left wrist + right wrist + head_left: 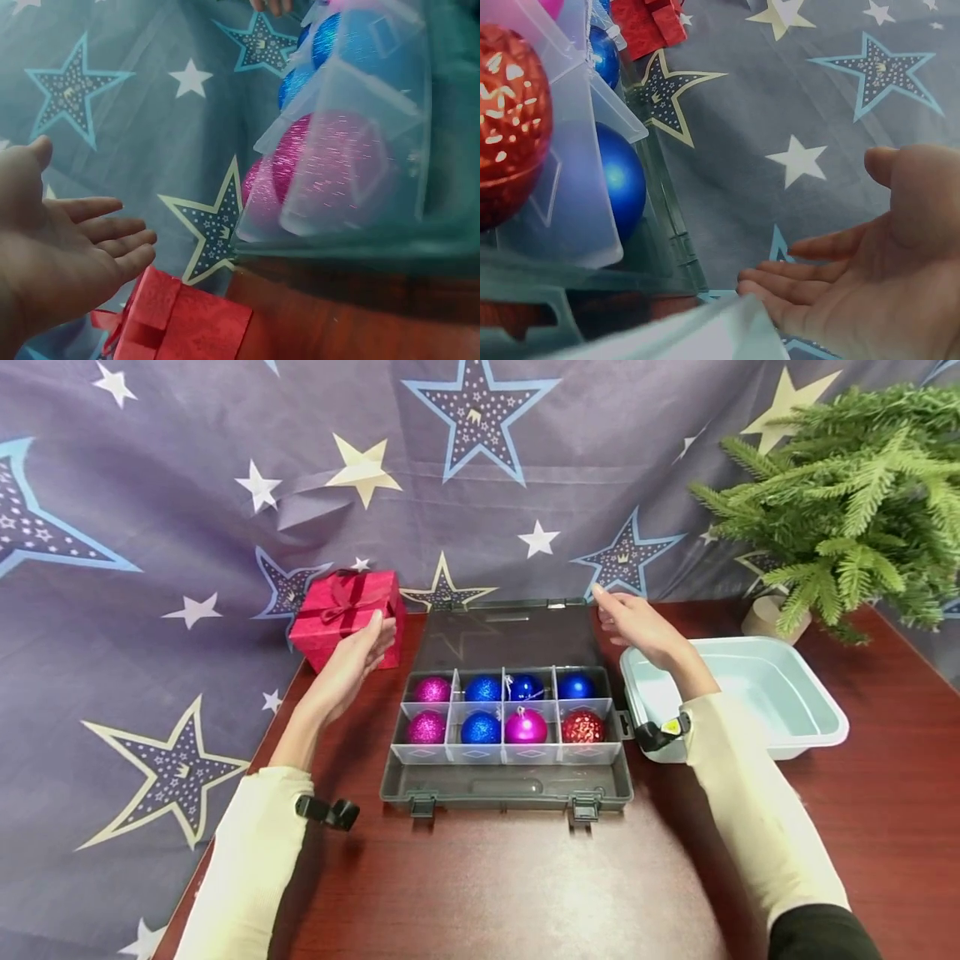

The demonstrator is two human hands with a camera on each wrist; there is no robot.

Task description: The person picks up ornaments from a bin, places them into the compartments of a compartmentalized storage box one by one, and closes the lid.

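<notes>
Between the two hands lies a dark, see-through plastic case [507, 787], its lid [510, 639] folded back toward the cloth. Its divided tray holds several bauble ornaments: glittery pink [426, 727], blue [481, 727], shiny magenta [526, 726] and patterned red [582, 727]. My left hand [354, 666] hovers left of the case near the red gift box [347, 614], fingers extended and palm turned inward. Over the far right corner, my right hand [637, 627] is raised beside the lid, fingers loosely extended. In both wrist views the palms hold nothing.
A pale blue plastic basin [780, 693] stands right of the case. Behind it, at the back right, is an artificial fir tree [862, 502] on a light round base [772, 614]. A star-patterned cloth [480, 518] hangs behind the wooden table [487, 885].
</notes>
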